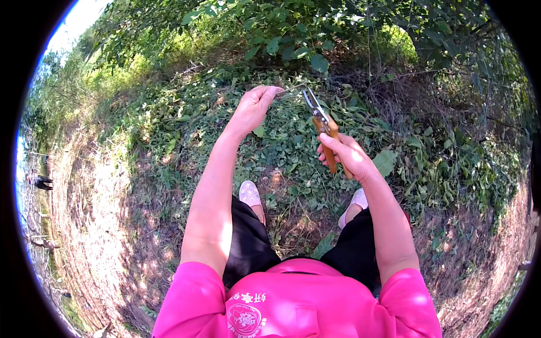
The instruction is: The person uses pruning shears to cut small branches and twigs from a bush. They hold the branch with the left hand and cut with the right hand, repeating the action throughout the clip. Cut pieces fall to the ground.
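My left hand (257, 105) is closed around a thin stem (291, 88), which runs right from the fingers to the tip of the tool. In my right hand (347, 155) is a pair of pruning shears (323, 120) with orange-brown handles, pointing up and slightly left. The blades look parted, with the stem's far end at or near their tips; whether it lies between them I cannot tell. Below both hands, cut leaves and stems (274, 139) cover the ground in front of my light patterned shoes (249, 192).
Leafy branches (319, 63) overhang the far side, with dry tangled twigs (393, 93) at the right. Dry, sunlit ground (93, 203) stretches along the left. A dark figure, perhaps a person (43, 182), is far off at the left edge.
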A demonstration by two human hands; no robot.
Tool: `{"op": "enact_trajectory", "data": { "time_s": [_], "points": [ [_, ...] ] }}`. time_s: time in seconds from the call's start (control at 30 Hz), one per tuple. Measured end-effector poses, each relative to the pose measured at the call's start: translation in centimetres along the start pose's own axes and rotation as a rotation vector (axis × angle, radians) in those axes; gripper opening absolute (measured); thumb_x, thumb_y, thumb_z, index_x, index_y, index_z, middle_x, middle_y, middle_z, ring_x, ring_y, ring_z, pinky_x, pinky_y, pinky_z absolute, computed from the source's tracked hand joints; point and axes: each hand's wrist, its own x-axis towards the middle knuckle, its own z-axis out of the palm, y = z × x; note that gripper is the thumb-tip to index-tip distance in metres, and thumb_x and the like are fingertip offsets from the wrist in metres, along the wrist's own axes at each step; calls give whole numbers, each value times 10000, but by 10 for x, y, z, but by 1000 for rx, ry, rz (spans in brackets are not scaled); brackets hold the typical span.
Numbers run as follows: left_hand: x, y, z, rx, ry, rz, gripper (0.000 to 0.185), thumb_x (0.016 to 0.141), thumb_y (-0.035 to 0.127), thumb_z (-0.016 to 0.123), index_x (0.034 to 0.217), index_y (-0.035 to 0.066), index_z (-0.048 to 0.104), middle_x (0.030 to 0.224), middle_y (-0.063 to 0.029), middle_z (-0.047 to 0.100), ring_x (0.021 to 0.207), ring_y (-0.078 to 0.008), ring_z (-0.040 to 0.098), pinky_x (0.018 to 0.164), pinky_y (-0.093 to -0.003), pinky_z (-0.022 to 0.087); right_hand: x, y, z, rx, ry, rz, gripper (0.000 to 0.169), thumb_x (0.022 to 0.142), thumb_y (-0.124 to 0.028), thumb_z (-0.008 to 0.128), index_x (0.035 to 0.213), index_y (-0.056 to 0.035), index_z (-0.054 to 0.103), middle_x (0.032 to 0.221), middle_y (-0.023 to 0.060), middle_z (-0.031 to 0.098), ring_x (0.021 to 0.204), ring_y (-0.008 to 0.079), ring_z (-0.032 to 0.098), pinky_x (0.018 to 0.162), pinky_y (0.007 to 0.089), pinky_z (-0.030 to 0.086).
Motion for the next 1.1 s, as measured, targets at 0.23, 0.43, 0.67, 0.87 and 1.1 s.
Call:
{"op": "enact_trajectory", "data": {
  "time_s": [0.23, 0.43, 0.67, 0.87, 1.1],
  "points": [
    [6, -10, -6, -176, -76, 50, 352, 973, 176, 495, 1302, 53, 528, 1021, -1, 602, 927, -75, 501, 875, -234, 410, 6, 0, 6, -84, 22, -10, 493, 904, -445, 596, 1078, 14, 554, 912, 48, 589, 799, 127, 586, 758, 284, 486],
    [17, -31, 9, -285, 123, 100, 229, 951, 90, 549, 1167, 18, 580, 916, -45, 670, 711, -66, 564, 694, -220, 496, 6, -8, 10, 49, 45, -65, 438, 900, -418, 612, 1031, -1, 583, 901, 52, 606, 810, 134, 601, 758, 292, 501],
    [18, -6, -12, -398, 484, 248, 164, 911, 142, 640, 998, 9, 683, 800, -33, 676, 696, -65, 594, 666, -206, 485, 10, -11, 1, 109, 84, -95, 456, 895, -437, 604, 1014, 3, 586, 894, 72, 622, 827, 150, 630, 746, 305, 533],
    [15, -14, -47, -826, 477, 243, 303, 946, 265, 594, 1104, 10, 635, 697, 17, 572, 632, -65, 488, 593, -202, 396, 5, -13, 6, 93, 96, -72, 461, 902, -463, 588, 1022, -18, 576, 907, 53, 610, 826, 125, 612, 744, 284, 514],
    [17, -62, -24, -728, 248, 6, 262, 978, 140, 522, 1206, 20, 569, 847, -9, 621, 756, -88, 565, 714, -218, 462, 6, -10, 6, 80, 80, -83, 459, 903, -461, 591, 1028, -20, 566, 907, 52, 608, 821, 120, 604, 733, 273, 503]
  ]
}}
